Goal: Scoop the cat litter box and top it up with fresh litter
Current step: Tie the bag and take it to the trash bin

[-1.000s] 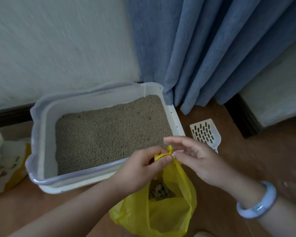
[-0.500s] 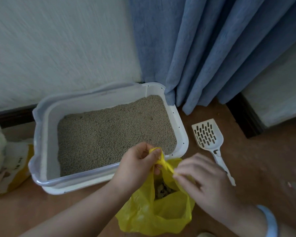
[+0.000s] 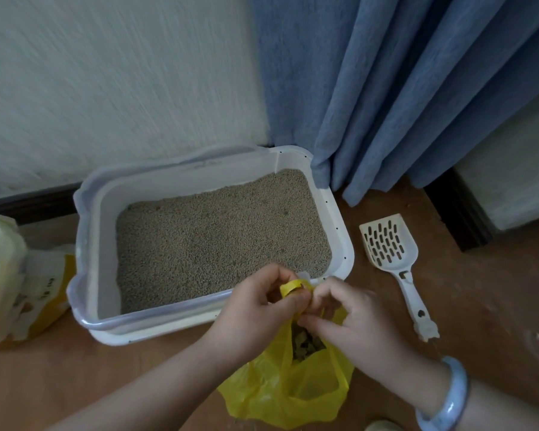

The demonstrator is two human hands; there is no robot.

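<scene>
The left hand (image 3: pixel 255 309) and the right hand (image 3: pixel 352 318), touching each other, both pinched the handles of the thin yellow plastic bag (image 3: pixel 293 390), which hung below them with dark clumps inside. The white rectangular plastic litter box (image 3: pixel 87 244), filled with beige granular litter (image 3: pixel 218 231), stood just beyond the hands. The white slotted plastic scoop (image 3: pixel 389 244) lay on the brown floor (image 3: pixel 75 384), right of the right hand and apart from it.
</scene>
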